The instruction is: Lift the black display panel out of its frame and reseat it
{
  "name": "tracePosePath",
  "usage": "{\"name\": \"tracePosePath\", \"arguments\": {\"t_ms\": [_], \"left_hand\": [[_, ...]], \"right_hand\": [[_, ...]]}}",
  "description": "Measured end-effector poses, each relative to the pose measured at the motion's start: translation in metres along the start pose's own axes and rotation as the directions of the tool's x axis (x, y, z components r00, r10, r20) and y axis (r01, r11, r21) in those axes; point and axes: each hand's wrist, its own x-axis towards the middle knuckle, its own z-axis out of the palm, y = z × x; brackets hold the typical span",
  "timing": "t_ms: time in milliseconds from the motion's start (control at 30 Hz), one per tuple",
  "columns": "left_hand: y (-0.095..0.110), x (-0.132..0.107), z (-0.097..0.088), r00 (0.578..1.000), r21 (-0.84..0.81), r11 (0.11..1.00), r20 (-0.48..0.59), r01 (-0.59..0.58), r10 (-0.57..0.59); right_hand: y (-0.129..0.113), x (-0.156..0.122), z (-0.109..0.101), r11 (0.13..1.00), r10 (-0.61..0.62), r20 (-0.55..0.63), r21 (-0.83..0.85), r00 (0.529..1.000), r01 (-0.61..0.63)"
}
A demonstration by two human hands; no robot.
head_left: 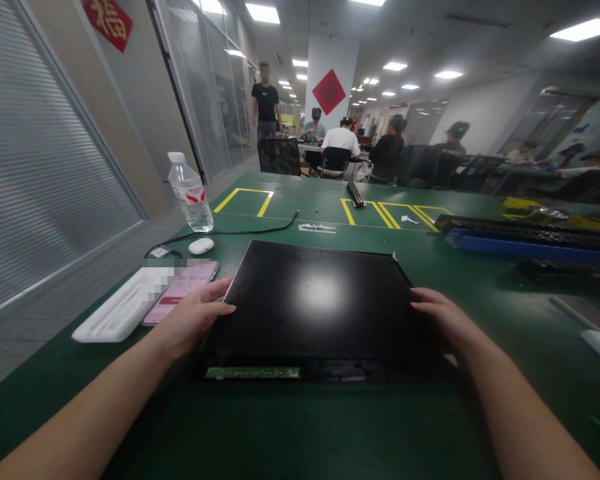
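A flat black display panel [300,320] spans the middle of the view, with a bright reflection on its glossy face. Along its near edge runs a strip of green circuit board [253,373]. My left hand [195,317] grips the panel's left edge, thumb on the face and fingers partly hidden beneath. On the opposite edge my right hand [443,317] pinches the panel in the same way, its lower fingers in shadow. Whether the panel touches the table under it I cannot tell.
On the green table [300,433] stand a water bottle [190,193], a white earbud case [201,246], a phone [183,293], a white tray [115,310] and a black cable [250,232]. Dark strips with a blue base [525,247] lie at right. Several people are further back.
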Motion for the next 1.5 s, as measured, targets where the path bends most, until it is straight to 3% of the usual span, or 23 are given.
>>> {"name": "tracePosePath", "arguments": {"t_ms": [133, 267, 533, 833, 1067, 1267, 1500], "left_hand": [[0.0, -0.001, 0.002, 1.0, -0.007, 1.0, -0.019, -0.005, 0.005], [0.001, -0.002, 0.004, 1.0, 0.006, 1.0, 0.001, -0.013, 0.013], [0.002, -0.004, 0.006, 1.0, 0.028, 1.0, 0.011, -0.003, 0.003], [0.003, -0.005, 0.007, 1.0, 0.049, 0.999, -0.004, 0.001, -0.001], [0.004, -0.002, -0.002, 0.997, 0.012, 0.999, 0.059, 0.046, -0.047], [0.003, 0.001, -0.003, 0.998, -0.003, 0.999, 0.042, 0.042, -0.042], [0.004, 0.0, 0.001, 0.999, -0.028, 0.999, 0.023, 0.041, -0.04]], "right_hand": [[-0.003, -0.002, 0.001, 0.999, 0.047, -0.031, 0.02, 0.998, -0.046], [-0.003, -0.002, 0.003, 0.999, 0.014, -0.073, -0.034, 0.997, -0.016], [-0.002, -0.002, 0.003, 0.999, -0.005, -0.033, -0.04, 0.999, 0.003], [-0.009, -0.007, 0.004, 0.998, 0.013, -0.067, -0.067, 0.998, -0.018], [-0.006, -0.006, 0.003, 0.997, 0.03, -0.051, -0.066, 0.998, -0.034], [-0.003, -0.004, 0.002, 0.998, -0.006, -0.04, -0.068, 0.999, 0.003], [-0.005, -0.008, 0.002, 0.998, 0.035, -0.008, -0.049, 0.999, -0.035]]}}
